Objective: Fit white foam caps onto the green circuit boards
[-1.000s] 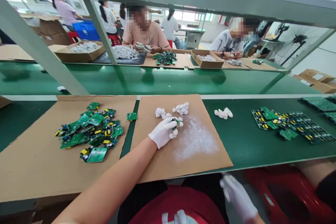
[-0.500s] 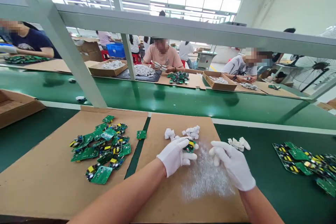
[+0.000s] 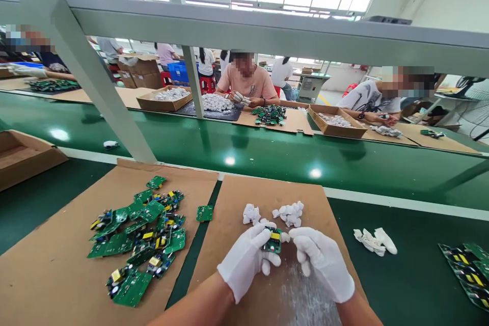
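Note:
In a white glove, my left hand (image 3: 250,254) holds a small green circuit board (image 3: 272,240) with a yellow part on it, over the brown cardboard. My right hand (image 3: 323,260), also gloved in white, is just right of the board, its thumb and forefinger close together near the board's edge. Whether anything small is between those fingertips cannot be made out. Behind the hands lie white crumpled pieces (image 3: 291,213) on the cardboard (image 3: 229,198). A pile of green circuit boards (image 3: 143,224) covers part of the left cardboard sheet, and a single board (image 3: 205,213) lies at the gap between the sheets.
More boards (image 3: 468,270) lie at the right edge, near white cloth-like pieces (image 3: 374,241). An empty carton (image 3: 26,155) stands at the left. A grey metal frame (image 3: 103,86) rises in front. People work across the green belt (image 3: 206,147).
The view has shifted, with the right-hand boards sliding toward the edge. My right hand has come closer to the board in my left hand, which now shows its face more fully.

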`<state>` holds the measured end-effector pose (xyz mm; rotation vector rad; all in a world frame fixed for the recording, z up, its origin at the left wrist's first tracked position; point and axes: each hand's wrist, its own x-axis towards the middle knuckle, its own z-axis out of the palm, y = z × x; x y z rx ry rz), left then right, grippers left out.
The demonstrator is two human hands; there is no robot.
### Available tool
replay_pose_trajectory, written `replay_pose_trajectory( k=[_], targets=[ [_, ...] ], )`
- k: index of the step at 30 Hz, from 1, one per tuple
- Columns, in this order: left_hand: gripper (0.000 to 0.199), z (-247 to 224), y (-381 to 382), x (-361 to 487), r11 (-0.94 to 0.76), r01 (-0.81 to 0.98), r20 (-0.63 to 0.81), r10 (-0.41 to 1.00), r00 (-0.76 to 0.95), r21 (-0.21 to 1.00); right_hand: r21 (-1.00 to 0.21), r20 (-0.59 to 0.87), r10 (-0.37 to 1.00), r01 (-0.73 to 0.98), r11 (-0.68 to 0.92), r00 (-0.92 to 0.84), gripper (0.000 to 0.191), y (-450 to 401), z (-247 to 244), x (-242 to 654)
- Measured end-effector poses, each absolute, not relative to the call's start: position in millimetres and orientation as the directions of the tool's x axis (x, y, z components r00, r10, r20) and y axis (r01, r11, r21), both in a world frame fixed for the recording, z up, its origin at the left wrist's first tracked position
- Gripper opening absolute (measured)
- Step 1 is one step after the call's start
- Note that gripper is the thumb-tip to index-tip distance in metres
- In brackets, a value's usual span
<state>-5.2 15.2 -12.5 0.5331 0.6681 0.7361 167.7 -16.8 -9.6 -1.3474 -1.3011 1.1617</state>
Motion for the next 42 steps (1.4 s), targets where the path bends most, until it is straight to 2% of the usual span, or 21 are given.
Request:
replay_pose_trajectory(
  k=[5,7,10,12,16,18,20,22,24,29,33,35,38,40,42],
  targets=[
    [0.033,-9.1,16.9,-8.5,0.602,-0.424,-0.369,0.776,0.511,0.677,-0.917,0.231,0.973,0.332,0.222,-0.015,0.008,-17.4,-6.3,165.2],
    [0.034,-7.9,16.4,-10.1,0.626,-0.425,-0.366,0.754,0.545,0.654,-0.941,0.193,0.981,0.282,0.186,-0.004,0.008,-19.9,-6.8,164.6],
    [0.035,-7.7,14.5,-11.7,0.692,-0.403,-0.377,0.688,0.62,0.599,-0.984,0.067,0.998,0.167,0.069,-0.022,0.019,-22.9,-9.0,163.0],
    [0.037,-9.0,13.6,-12.3,0.698,-0.374,-0.4,0.679,0.615,0.61,-0.986,0.076,0.997,0.145,0.077,-0.009,0.025,-22.7,-9.1,161.8],
    [0.043,-11.5,13.7,-13.1,0.679,-0.411,-0.426,0.716,0.553,0.609,-0.938,0.193,0.981,0.294,0.182,0.01,0.015,-20.8,-6.1,162.0],
    [0.041,-11.2,13.8,-12.7,0.682,-0.463,-0.388,0.716,0.581,0.566,-0.952,0.149,0.987,0.278,0.125,0.067,0.02,-22.1,-6.2,163.3],
    [0.038,-10.6,13.5,-11.7,0.69,-0.488,-0.347,0.706,0.617,0.535,-0.981,0.064,0.99,0.188,0.039,0.127,0.025,-24.2,-7.8,164.4],
    [0.032,-10.9,12.6,-10.2,0.704,-0.47,-0.355,0.69,0.631,0.533,-0.991,0.031,0.991,0.135,0.013,0.128,0.026,-25.7,-9.1,164.7],
    [0.029,-12.5,11.5,-8.3,0.696,-0.446,-0.385,0.698,0.604,0.563,-0.987,0.083,0.988,0.147,0.064,0.13,0.025,-26.1,-8.7,163.7],
    [0.046,-17.6,9.4,-4.2,0.655,-0.486,-0.39,0.745,0.541,0.579,-0.905,0.291,0.955,0.338,0.257,0.054,0.013,-27.6,-4.6,157.9],
    [0.026,-18.7,9.7,-3.3,0.68,-0.519,-0.353,0.722,0.595,0.517,-0.941,0.2,0.976,0.295,0.167,0.084,0.02,-32.8,-9.8,157.5],
    [0.023,-19.0,10.3,-2.9,0.684,-0.501,-0.368,0.718,0.591,0.53,-0.954,0.156,0.98,0.277,0.117,0.121,0.024,-33.7,-12.2,158.9],
    [0.03,-19.9,10.8,-0.7,0.629,-0.47,-0.379,0.764,0.522,0.62,-0.929,0.199,0.968,0.343,0.137,0.155,0.024,-32.0,-10.7,159.9],
    [0.033,-20.4,10.4,1.2,0.586,-0.465,-0.369,0.798,0.477,0.664,-0.904,0.25,0.961,0.384,0.189,0.116,0.025,-30.2,-7.7,159.3],
    [0.031,-20.5,9.3,2.4,0.575,-0.486,-0.356,0.807,0.472,0.658,-0.87,0.294,0.954,0.427,0.247,0.048,0.024,-28.8,-5.0,158.4]
  ],
)
